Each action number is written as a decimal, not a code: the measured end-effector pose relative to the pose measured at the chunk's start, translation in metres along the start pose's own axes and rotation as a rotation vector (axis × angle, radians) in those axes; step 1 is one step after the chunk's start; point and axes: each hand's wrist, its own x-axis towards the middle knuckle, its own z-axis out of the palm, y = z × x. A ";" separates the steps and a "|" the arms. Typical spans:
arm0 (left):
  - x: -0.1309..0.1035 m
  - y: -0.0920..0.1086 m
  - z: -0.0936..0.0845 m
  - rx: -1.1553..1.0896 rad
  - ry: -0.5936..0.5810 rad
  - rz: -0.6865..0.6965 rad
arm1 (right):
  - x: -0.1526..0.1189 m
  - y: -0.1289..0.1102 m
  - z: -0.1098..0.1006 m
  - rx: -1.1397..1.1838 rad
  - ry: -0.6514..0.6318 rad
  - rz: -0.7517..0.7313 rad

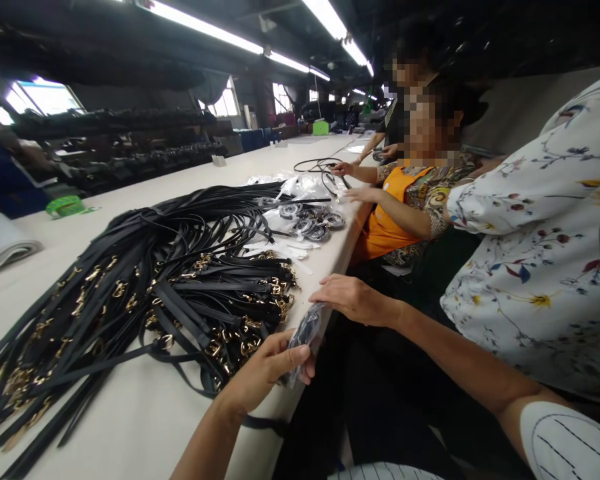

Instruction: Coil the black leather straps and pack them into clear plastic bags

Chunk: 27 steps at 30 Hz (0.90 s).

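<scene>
My left hand point(280, 360) is closed around a clear plastic bag point(306, 331) with something dark, apparently a coiled strap, inside it. The thumb lies across the front of the bag. At the bag's upper end, the fingers of my right hand point(353, 299) pinch its edge. Both hands are over the table's front edge. Just left of them lies a big heap of black straps point(180, 267) with gold-coloured buckles and clasps point(250, 343). One loose strap end hangs over the edge below my left hand.
Several bagged coiled straps point(313, 230) and clear plastic bags point(300, 187) lie beyond the heap on the long pale table point(130, 413). A co-worker in an orange apron point(397, 207) handles a strap. Another person's floral sleeve point(530, 213) is close on my right. A green item point(64, 207) sits far left.
</scene>
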 end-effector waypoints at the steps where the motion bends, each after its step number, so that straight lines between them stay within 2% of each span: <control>1: 0.000 0.000 0.001 -0.018 0.016 0.023 | -0.002 0.002 0.000 -0.052 0.057 -0.010; 6: 0.000 0.000 0.009 -0.211 0.076 0.084 | -0.009 0.007 0.003 -0.164 0.257 -0.032; 10: -0.001 0.001 0.014 -0.357 0.168 0.130 | -0.009 0.005 0.025 -0.106 0.404 0.018; 13: -0.001 0.001 0.013 -0.444 0.252 0.205 | -0.004 -0.005 0.059 0.065 0.484 0.202; 16: 0.000 0.001 0.009 -0.536 0.318 0.252 | 0.005 -0.023 0.095 0.377 0.539 0.451; 20: 0.005 0.003 0.003 -0.627 0.472 0.289 | 0.022 -0.055 0.124 0.745 0.588 0.637; 22: 0.007 0.002 0.000 -0.609 0.594 0.288 | 0.030 -0.069 0.130 0.882 0.560 0.674; 24: 0.010 -0.002 -0.001 -0.490 0.711 0.294 | 0.035 -0.076 0.134 0.976 0.534 0.712; 27: 0.013 -0.012 -0.001 -0.104 0.838 0.383 | 0.038 -0.079 0.139 1.096 0.524 0.775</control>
